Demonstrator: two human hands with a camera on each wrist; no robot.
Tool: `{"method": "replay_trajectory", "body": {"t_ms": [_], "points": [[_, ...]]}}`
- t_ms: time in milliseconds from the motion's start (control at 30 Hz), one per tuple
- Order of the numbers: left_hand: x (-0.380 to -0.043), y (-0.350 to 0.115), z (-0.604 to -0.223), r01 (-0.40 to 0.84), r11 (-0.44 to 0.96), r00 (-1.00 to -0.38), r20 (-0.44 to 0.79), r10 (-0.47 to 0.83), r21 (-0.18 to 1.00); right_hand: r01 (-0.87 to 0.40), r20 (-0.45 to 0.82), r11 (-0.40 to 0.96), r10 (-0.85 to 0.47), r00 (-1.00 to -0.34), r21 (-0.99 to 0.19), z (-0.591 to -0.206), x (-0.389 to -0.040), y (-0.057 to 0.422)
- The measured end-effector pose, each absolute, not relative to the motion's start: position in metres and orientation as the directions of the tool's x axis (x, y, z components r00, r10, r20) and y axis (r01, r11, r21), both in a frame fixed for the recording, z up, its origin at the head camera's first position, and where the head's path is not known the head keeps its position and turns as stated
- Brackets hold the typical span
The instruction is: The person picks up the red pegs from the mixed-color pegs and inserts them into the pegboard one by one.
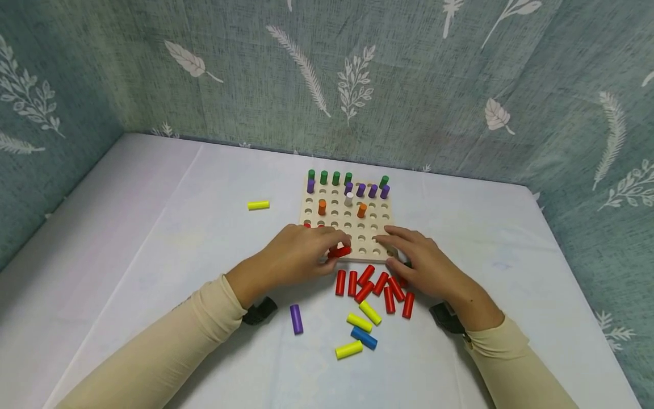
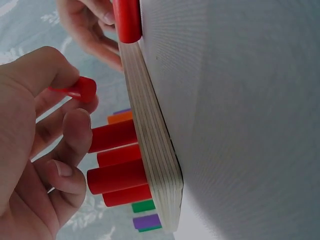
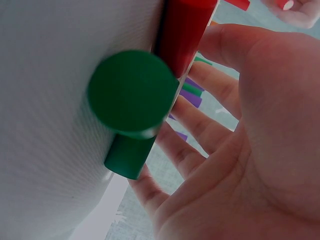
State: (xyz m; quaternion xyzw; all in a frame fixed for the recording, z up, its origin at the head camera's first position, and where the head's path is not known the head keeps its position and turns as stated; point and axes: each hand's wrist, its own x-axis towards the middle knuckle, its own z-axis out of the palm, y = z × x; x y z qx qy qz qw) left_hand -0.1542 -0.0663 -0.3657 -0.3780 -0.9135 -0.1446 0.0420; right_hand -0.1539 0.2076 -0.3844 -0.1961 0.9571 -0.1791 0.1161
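Between thumb and fingers, my left hand (image 1: pixel 301 251) pinches a red peg (image 1: pixel 339 251), tilted nearly flat above the front of the wooden pegboard (image 1: pixel 355 244). Beneath that hand, several red pegs (image 2: pixel 117 176) stand upright in the board, as the left wrist view shows. My right hand (image 1: pixel 429 266) lies at the board's right front corner, its fingers relaxed and holding nothing. Close by its palm are two green pegs (image 3: pixel 132 92) and a red peg (image 3: pixel 186 35), mostly hidden from the head view. Farther back in the board stand green (image 1: pixel 335 178), purple (image 1: pixel 361 190), orange (image 1: pixel 322 208) and white pegs (image 1: pixel 349 199).
Loose red pegs (image 1: pixel 340 283) lie scattered before the board's front edge. Nearer me are several yellow pegs (image 1: pixel 360 322) and a blue peg (image 1: pixel 364 338). A purple peg (image 1: pixel 296 319) lies by my left wrist, and another yellow peg (image 1: pixel 258 205) left of the board.
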Motion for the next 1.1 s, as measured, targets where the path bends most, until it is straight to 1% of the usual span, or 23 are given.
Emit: {"method": "replay_trajectory", "body": {"t_ms": [133, 567, 833, 1100], "points": [[-0.1551, -0.0672, -0.3659, 0.718, 0.660, -0.696, 0.204, 0.689, 0.220, -0.337, -0.155, 0.857, -0.422, -0.893, -0.390, -0.3831, -0.1544, 0.2078], [-0.1554, -0.0663, -0.3689, 0.715, 0.666, -0.699, 0.219, 0.681, 0.211, -0.334, -0.154, 0.857, -0.419, -0.895, -0.393, -0.3847, -0.1543, 0.2083], [-0.1553, -0.0673, -0.3692, 0.725, 0.655, -0.689, 0.239, 0.684, 0.213, -0.335, -0.154, 0.857, -0.420, -0.894, -0.391, -0.3846, -0.1544, 0.2087], [-0.1553, -0.0669, -0.3686, 0.723, 0.656, -0.691, 0.225, 0.687, 0.216, -0.335, -0.155, 0.857, -0.420, -0.894, -0.393, -0.3842, -0.1546, 0.2083]]}}
